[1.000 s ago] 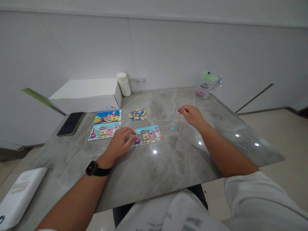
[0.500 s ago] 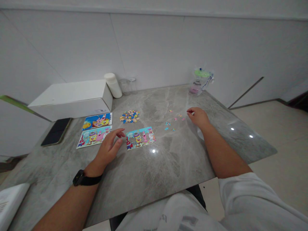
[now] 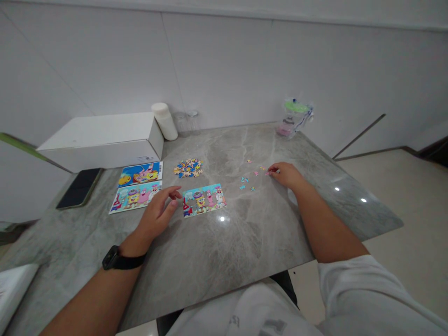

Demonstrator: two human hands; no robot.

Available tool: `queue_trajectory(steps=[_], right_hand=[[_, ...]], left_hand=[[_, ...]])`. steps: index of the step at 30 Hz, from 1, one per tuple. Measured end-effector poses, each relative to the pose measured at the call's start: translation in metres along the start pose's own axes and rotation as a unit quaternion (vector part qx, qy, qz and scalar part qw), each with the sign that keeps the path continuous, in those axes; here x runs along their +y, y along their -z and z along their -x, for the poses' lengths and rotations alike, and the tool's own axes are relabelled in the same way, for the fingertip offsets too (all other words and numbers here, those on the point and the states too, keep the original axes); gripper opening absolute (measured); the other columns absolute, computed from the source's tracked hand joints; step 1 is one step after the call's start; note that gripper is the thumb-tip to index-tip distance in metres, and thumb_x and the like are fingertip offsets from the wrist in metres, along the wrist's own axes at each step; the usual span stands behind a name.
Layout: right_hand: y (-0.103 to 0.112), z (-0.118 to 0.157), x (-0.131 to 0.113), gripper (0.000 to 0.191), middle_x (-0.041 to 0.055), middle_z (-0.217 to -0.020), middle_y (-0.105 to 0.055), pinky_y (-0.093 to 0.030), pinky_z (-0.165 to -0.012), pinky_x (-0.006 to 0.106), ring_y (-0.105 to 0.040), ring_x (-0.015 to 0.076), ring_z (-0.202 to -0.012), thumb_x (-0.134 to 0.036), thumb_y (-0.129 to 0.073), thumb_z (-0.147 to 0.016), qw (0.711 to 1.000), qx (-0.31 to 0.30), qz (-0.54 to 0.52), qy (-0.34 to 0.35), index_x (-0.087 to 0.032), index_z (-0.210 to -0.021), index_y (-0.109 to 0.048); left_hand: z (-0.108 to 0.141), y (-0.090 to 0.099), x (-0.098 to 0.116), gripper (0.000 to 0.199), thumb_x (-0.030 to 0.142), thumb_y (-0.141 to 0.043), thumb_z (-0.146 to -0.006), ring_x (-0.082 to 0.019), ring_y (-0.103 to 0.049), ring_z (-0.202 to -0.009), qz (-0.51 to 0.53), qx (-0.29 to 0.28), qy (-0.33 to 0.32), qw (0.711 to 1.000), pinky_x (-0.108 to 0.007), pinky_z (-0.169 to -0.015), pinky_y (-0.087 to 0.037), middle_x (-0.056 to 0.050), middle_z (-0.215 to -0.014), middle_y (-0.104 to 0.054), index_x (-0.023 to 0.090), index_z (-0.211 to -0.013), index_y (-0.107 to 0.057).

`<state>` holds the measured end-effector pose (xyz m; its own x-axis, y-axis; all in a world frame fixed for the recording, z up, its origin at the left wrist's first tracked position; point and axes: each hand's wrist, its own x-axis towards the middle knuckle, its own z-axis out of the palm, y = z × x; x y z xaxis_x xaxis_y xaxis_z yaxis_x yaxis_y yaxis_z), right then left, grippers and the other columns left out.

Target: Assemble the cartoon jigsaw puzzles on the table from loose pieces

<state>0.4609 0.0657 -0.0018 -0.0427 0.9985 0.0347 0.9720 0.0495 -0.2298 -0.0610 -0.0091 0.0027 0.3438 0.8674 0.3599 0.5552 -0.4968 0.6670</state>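
A mostly assembled cartoon jigsaw puzzle [image 3: 200, 200] lies flat on the grey table, with a gap showing in its left part. My left hand [image 3: 161, 207] rests just left of it, holding nothing, fingers apart and partly over a picture card [image 3: 135, 198]. Farther right, my right hand [image 3: 286, 175] has its fingertips pinched on a small pink puzzle piece [image 3: 268, 173] at the table surface. Several loose pieces lie close by, among them a pink piece [image 3: 256, 173] and a blue piece [image 3: 242, 187]. A heap of puzzle pieces [image 3: 189, 168] sits behind the puzzle.
A second picture card [image 3: 141, 174] lies at the left, beside a phone [image 3: 79, 188]. Behind them stand a white box [image 3: 100, 140], a white bottle [image 3: 164, 122] and clear glasses [image 3: 192, 121]. A plastic bag with a green-topped item [image 3: 293, 119] stands at the far right.
My right hand has moved slightly left and down, and its fingertips have come onto a pink piece. My left hand has stayed beside the puzzle.
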Motion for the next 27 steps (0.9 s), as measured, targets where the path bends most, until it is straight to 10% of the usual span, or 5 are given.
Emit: queue_trajectory(steps=[18, 27], right_hand=[[0.008, 0.019, -0.058, 0.025, 0.0011, -0.076, -0.069, -0.045, -0.066, 0.029, -0.058, 0.0159, -0.067, -0.048, -0.072, -0.083, 0.965, -0.114, -0.212, 0.101, -0.023, -0.081, -0.071], [-0.017, 0.020, -0.104, 0.029, 0.0008, -0.079, -0.069, -0.044, -0.063, 0.029, -0.057, 0.0152, -0.066, -0.051, -0.071, -0.082, 0.920, -0.013, -0.387, 0.065, -0.022, -0.090, -0.071]], left_hand=[[-0.002, 0.000, 0.011, 0.043, 0.047, -0.050, -0.103, -0.025, -0.066, -0.105, -0.025, -0.004, 0.000, 1.000, -0.044, -0.100, -0.052, -0.009, -0.114, -0.073, 0.021, -0.135, -0.062], [-0.007, -0.003, 0.015, 0.030, 0.044, -0.057, -0.099, -0.026, -0.066, -0.103, -0.035, -0.022, -0.025, 0.999, -0.044, -0.098, -0.053, -0.010, -0.106, -0.072, 0.023, -0.097, -0.078]])
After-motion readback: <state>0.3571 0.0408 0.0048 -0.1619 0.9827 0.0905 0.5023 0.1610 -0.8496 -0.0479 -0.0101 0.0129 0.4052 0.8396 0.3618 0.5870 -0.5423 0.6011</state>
